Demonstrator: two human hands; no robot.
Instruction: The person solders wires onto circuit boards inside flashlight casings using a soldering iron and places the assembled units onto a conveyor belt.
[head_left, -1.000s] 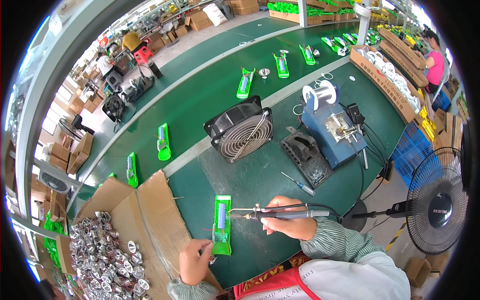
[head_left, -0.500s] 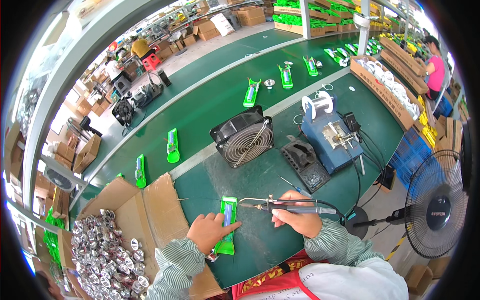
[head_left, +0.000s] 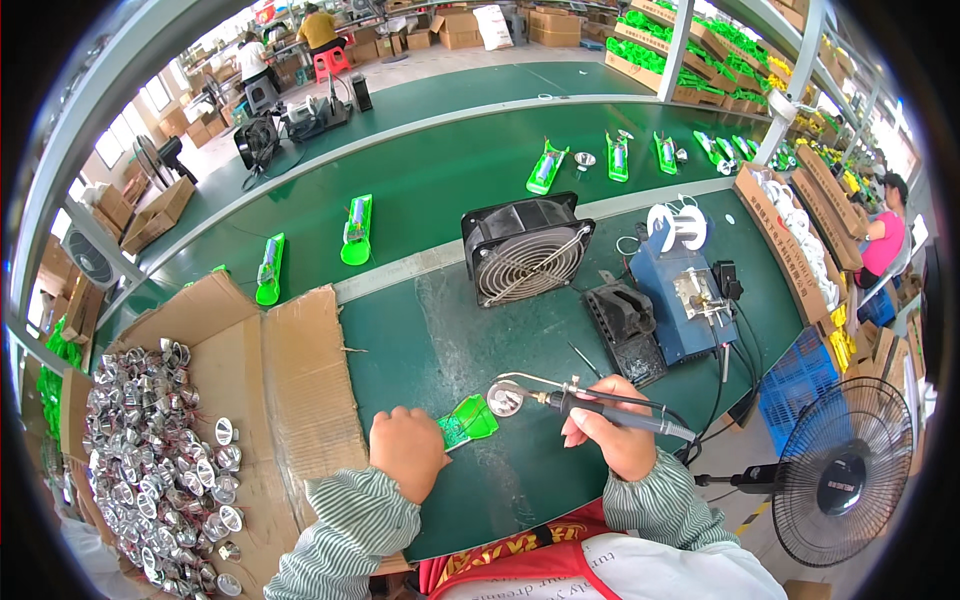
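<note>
My left hand point(head_left: 408, 452) is closed around the near end of a green plastic lamp housing point(head_left: 478, 416), which lies slanted on the green bench. A small green circuit board point(head_left: 455, 432) shows inside it, partly covered by my fingers. Just past the housing's wide end sits a round silvery reflector cup point(head_left: 503, 400). My right hand point(head_left: 612, 428) grips a soldering iron point(head_left: 625, 417) with a thin curved wire-feed tube fixed along it. The iron's tip and the tube's end are over the cup; whether they touch it I cannot tell.
A square metal fan point(head_left: 528, 255) stands behind the work, with a black iron stand point(head_left: 625, 330) and blue solder feeder point(head_left: 680, 300) to its right. At left is a carton flap point(head_left: 315, 390) beside piled reflectors point(head_left: 165, 470). More housings point(head_left: 357, 230) lie on the belt.
The housing has turned, its wide end now pointing away to the right. The reflector cup now lies at that end, under the iron. My left fingers have curled in. The whole view has shifted.
</note>
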